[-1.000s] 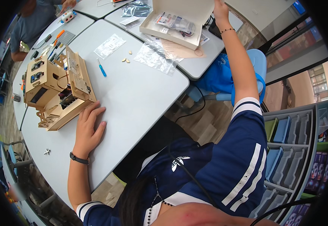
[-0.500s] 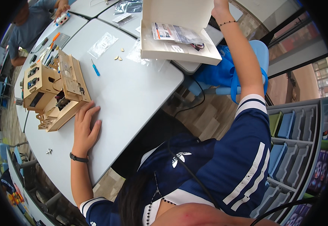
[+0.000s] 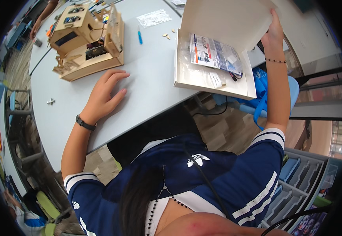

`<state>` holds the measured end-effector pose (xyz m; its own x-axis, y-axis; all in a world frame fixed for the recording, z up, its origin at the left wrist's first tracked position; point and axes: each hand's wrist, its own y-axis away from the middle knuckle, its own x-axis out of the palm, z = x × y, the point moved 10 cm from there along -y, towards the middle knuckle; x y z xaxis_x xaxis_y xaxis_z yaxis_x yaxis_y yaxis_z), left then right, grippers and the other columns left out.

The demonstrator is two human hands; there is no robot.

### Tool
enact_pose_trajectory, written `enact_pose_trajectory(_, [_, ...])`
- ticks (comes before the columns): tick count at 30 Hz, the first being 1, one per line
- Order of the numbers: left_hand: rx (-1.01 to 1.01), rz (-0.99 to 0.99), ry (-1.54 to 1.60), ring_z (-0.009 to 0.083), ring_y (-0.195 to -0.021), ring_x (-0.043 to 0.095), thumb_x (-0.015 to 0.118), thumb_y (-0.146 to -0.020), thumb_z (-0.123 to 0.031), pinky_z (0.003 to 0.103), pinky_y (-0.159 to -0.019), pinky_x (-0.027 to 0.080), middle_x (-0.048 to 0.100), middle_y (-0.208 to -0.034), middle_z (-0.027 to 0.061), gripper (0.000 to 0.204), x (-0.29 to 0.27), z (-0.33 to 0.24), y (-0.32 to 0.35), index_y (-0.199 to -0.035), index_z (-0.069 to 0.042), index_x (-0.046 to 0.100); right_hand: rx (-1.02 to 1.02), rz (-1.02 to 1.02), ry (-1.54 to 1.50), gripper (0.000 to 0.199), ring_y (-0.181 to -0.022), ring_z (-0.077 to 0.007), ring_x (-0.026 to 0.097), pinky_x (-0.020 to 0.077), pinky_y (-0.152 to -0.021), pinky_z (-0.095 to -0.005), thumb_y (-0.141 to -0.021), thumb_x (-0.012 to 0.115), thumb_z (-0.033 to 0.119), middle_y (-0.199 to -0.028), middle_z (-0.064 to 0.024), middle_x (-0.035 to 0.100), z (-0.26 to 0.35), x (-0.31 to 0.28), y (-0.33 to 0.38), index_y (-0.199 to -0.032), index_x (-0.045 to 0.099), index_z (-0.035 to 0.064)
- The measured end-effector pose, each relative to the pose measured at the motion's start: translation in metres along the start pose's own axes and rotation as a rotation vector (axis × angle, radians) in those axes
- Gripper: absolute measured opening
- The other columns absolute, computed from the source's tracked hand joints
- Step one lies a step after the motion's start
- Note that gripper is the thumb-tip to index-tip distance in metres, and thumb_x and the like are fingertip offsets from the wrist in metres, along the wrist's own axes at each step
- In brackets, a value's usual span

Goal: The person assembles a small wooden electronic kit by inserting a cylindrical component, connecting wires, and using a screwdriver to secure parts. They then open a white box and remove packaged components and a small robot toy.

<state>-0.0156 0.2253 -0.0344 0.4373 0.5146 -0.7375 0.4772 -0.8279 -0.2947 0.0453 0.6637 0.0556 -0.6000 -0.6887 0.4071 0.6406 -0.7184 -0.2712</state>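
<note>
The right hand [image 3: 274,34] grips the edge of the raised lid of a white cardboard box [image 3: 214,74]. The fingers curl round the lid's rim, so this hand is closed on the box. The box is open. Its bottom part sits at the near edge of the grey table [image 3: 147,94] and sticks out a little over that edge. Inside the box lie a printed paper sheet [image 3: 210,51], some clear plastic bags and a small white piece [image 3: 217,80].

The left hand [image 3: 105,94] lies flat on the table, to the left of the box and well apart from it. Its fingers are spread out and it holds nothing. A black band [image 3: 85,123] goes round the wrist.

Just past the left hand, farther from the person, stands a wooden model house [image 3: 88,39] with wires and small parts in it. The fingertips are near its base, but I cannot tell if they touch it.

Between the wooden house and the box, farther back on the table, lie a blue pen [image 3: 139,37], a clear plastic bag [image 3: 154,17] and a few little tan bits [image 3: 167,35]. To the left of the hand, a small metal piece [image 3: 50,102] lies on the table by itself.
</note>
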Motion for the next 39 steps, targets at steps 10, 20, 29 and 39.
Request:
enact_pose_trajectory(10, [-0.228, -0.072, 0.860, 0.0214, -0.110, 0.049, 0.057, -0.088, -0.029, 0.036, -0.099, 0.035, 0.049, -0.125, 0.0118, 0.059, 0.033, 0.010, 0.002, -0.135, -0.003, 0.032, 0.149, 0.199, -0.009, 0.034, -0.103, -0.0202, 0.057, 0.0459, -0.088, -0.0321, -0.095, 0.046, 0.024, -0.111, -0.0125, 0.059, -0.040, 0.085, 0.069, -0.115, 0.052, -0.0028])
enact_pose_trajectory(20, [-0.382, -0.167, 0.690, 0.0117, -0.099, 0.051, 0.056, -0.091, -0.017, 0.028, -0.087, 0.041, 0.059, -0.107, 0.0057, 0.029, 0.010, 0.026, 0.029, -0.113, 0.002, 0.055, 0.314, 0.432, -0.078, 0.035, -0.096, -0.0151, 0.059, 0.0459, -0.083, -0.0266, -0.095, 0.045, 0.028, -0.105, -0.0091, 0.061, -0.081, 0.159, 0.133, -0.111, 0.055, -0.0020])
enact_pose_trajectory(29, [-0.468, -0.597, 0.673, 0.0127, -0.109, 0.046, 0.043, -0.097, -0.016, 0.030, -0.095, 0.036, 0.053, -0.119, 0.0056, 0.030, -0.035, 0.090, 0.130, -0.121, 0.000, 0.049, 0.356, 0.968, 0.170, 0.031, -0.102, -0.0108, 0.049, 0.0384, -0.086, -0.0262, -0.091, 0.053, 0.028, -0.104, -0.0033, 0.055, -0.082, 0.210, 0.190, -0.109, 0.050, 0.0034])
enact_pose_trajectory(39, [-0.573, -0.980, 0.745, 0.0205, -0.113, 0.048, 0.047, -0.095, -0.027, 0.039, -0.095, 0.040, 0.051, -0.120, 0.0074, 0.037, -0.070, 0.095, 0.172, -0.125, -0.005, 0.044, 0.051, 0.788, 0.750, 0.032, -0.079, -0.0179, 0.061, 0.0476, -0.071, -0.0347, -0.082, 0.061, 0.033, -0.089, -0.0069, 0.064, -0.139, 0.195, 0.071, -0.096, 0.064, 0.0045])
